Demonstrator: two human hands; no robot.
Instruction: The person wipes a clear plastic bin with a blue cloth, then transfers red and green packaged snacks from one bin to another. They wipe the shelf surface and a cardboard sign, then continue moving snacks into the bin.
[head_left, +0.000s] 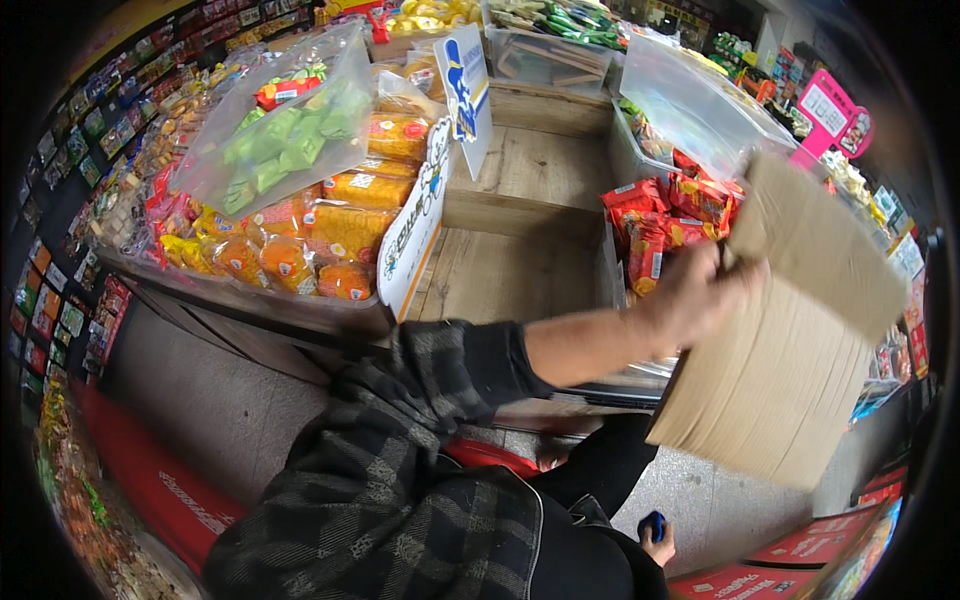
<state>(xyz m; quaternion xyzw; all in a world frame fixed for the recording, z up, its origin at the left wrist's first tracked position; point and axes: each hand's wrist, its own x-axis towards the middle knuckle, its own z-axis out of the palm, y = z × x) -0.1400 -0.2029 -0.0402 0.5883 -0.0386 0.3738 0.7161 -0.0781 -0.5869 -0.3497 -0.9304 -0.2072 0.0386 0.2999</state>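
Observation:
My left hand (697, 300), blurred by motion, reaches across to the right and grips the edge of a brown cardboard box or folded sheet (780, 382). One flap (817, 232) of the cardboard sticks up at the top. Just behind that hand are red snack packets (675, 214) in a clear plastic bin. Low in the view, my right hand (661, 551) is partly hidden by my dark clothing. A small dark-blue object (651, 527) is held in it; I cannot tell exactly what it is.
Left of a bare wooden display compartment (495, 277) lie packaged yellow cakes (352, 225) behind a white printed divider (420, 225). A clear bin of green packets (277, 142) is tilted above them. A pink price sign (829, 112) rises at right. Red cartons (802, 544) stand on the grey floor.

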